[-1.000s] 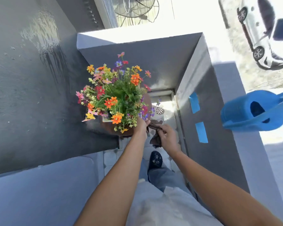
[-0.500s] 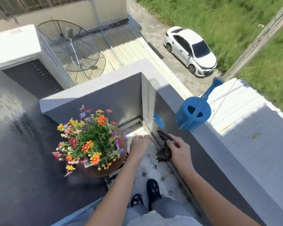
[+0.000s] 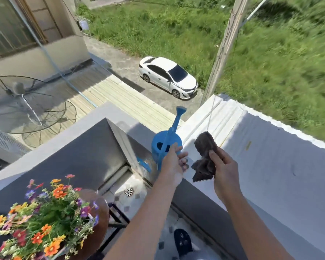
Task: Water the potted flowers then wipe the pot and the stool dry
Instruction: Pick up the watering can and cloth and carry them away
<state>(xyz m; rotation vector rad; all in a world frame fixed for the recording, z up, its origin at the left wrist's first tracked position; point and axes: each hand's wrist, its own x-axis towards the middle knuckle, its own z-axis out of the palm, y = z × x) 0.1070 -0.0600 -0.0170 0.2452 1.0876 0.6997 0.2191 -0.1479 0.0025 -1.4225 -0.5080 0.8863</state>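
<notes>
A blue watering can [image 3: 163, 141] stands on top of the balcony wall, spout pointing away. My left hand [image 3: 172, 164] is closed around its handle. Just right of it, my right hand [image 3: 223, 166] holds a dark brown cloth [image 3: 204, 158] above the wall. The potted flowers [image 3: 45, 218], orange, red and purple, stand at the lower left on a round brown stool [image 3: 99, 214] with dark metal legs. The pot itself is hidden under the blooms.
The grey balcony wall [image 3: 233, 194] runs from the centre to the lower right. Below lies a tiled floor with a drain [image 3: 128, 191] and my dark shoe [image 3: 182, 241]. Beyond the wall are a white car [image 3: 167, 76], a pole and grass.
Both hands rose from beside the stool to the top of the wall. My left hand took hold of the watering can's handle. The cloth stayed in my right hand. The view tilted up.
</notes>
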